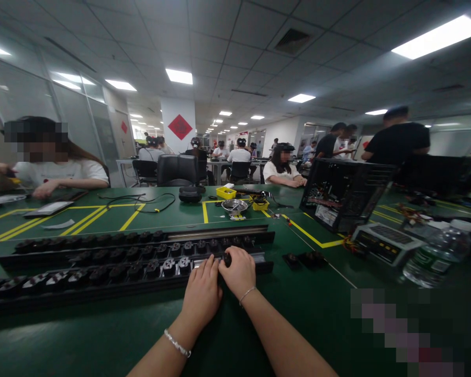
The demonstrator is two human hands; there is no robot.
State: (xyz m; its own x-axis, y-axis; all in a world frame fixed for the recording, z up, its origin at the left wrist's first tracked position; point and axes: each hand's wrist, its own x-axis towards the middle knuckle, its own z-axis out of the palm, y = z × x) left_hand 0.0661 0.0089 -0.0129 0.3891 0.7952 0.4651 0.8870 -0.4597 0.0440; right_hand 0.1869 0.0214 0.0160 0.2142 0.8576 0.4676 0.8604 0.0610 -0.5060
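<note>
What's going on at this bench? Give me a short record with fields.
Place: green workbench marked with yellow lines
Left hand: resting on the nearest long black rail of small black parts
Right hand: fingers pinching a small black part at the rail
Loose parts: on the bench to the right
Nearby: open computer case, water bottle, metal bowl
People: others seated at neighbouring tables

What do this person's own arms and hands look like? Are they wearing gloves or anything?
No gloves and no sleeves in view: both forearms and hands are bare. The left hand has a beaded bracelet of small pale, shiny beads round its wrist. The right hand has a thin silvery chain bracelet round its wrist. No rings or watch can be made out.
</note>
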